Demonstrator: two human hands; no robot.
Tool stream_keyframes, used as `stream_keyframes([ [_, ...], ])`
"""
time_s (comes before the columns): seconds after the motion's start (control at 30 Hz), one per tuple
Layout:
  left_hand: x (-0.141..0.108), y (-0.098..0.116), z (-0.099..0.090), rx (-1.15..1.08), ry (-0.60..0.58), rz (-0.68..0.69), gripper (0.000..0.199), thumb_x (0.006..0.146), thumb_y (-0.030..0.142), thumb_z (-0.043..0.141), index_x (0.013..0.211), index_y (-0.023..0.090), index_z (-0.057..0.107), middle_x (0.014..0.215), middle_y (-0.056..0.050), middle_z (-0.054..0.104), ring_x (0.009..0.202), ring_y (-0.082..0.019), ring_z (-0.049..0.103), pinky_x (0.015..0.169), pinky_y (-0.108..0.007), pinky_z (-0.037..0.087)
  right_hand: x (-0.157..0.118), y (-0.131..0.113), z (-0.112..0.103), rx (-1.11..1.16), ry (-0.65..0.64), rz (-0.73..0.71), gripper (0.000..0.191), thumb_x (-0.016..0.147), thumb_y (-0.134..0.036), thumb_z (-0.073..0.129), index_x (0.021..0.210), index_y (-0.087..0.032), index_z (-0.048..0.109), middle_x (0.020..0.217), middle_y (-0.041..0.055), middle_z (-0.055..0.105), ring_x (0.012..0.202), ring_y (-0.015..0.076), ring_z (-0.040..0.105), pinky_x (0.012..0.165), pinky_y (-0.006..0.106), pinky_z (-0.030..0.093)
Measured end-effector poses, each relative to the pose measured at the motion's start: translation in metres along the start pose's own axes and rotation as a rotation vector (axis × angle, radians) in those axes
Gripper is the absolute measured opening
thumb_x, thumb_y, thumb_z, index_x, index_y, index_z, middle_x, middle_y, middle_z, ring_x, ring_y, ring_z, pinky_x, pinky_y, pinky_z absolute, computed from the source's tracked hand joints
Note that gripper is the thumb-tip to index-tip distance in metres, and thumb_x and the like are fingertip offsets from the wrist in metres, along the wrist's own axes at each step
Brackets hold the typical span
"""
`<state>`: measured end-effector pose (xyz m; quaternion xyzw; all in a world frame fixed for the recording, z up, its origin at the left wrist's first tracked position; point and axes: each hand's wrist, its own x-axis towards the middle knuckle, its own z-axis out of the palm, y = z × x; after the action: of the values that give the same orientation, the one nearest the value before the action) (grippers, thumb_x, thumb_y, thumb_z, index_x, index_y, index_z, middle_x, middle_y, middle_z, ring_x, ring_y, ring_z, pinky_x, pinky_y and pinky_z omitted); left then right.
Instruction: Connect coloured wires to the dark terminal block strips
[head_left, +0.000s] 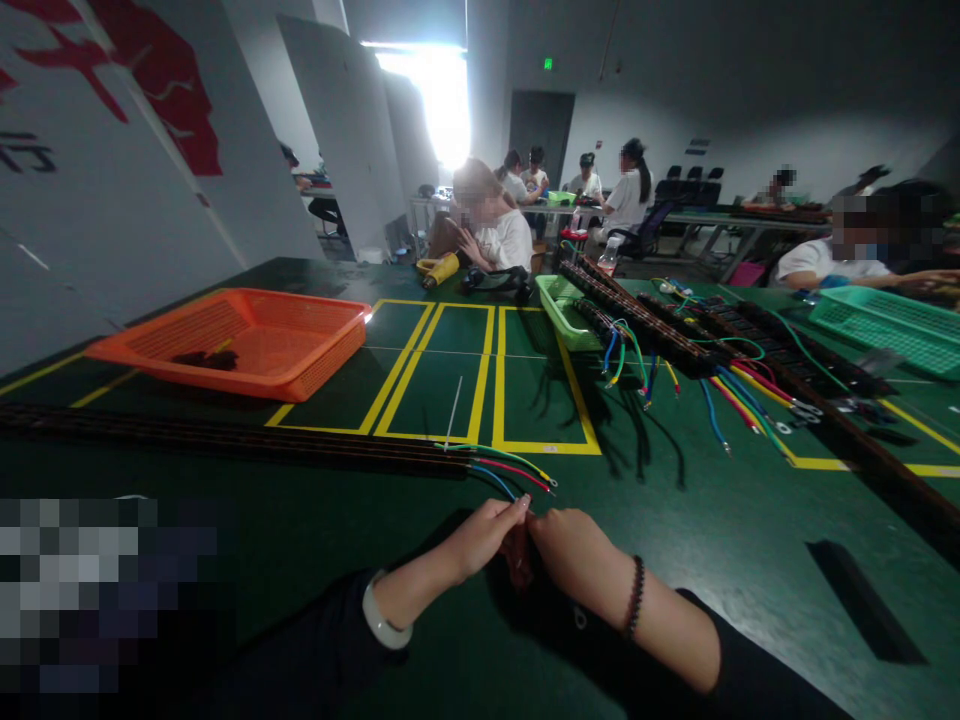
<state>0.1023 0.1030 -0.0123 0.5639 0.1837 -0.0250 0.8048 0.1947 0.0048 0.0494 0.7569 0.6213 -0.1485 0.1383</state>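
Note:
Close together over the green table, my left hand (487, 535) and my right hand (576, 548) are both closed. A blue wire (495, 480) runs from the end of a long dark cable bundle (300, 442) into the fingertips of my left hand, which pinch it. My right fist touches the left fingertips; what it grips is hidden. Below and between the hands is a dark reddish-brown shape (519, 560) that I cannot make out. Just beyond lie a red wire (517, 470) and a yellow-green wire (525, 462), both ending in ring terminals.
An orange basket (330, 350) with a dark item inside stands at the left. More cable bundles (637, 310) rest over a green basket (551, 295) at the right. A black strip (862, 600) lies at the near right. Several people sit further back.

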Motion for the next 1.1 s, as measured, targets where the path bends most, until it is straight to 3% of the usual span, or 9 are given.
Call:
stream_keyframes([
  [1.1,0.0019,-0.0023,-0.0011,-0.016,-0.023,0.015,0.054,0.081,0.062,0.043,0.064,0.012,0.056,0.051,-0.004,0.061,0.043,-0.015,0.057,0.045,-0.026,0.046,0.0022,0.0004,-0.0004,0.028,-0.007,0.0,0.034,0.086,-0.003,0.039,0.108,-0.009,0.064,0.091,0.0156,0.069,0.081,0.0248,0.068,0.069,0.031,0.054],
])
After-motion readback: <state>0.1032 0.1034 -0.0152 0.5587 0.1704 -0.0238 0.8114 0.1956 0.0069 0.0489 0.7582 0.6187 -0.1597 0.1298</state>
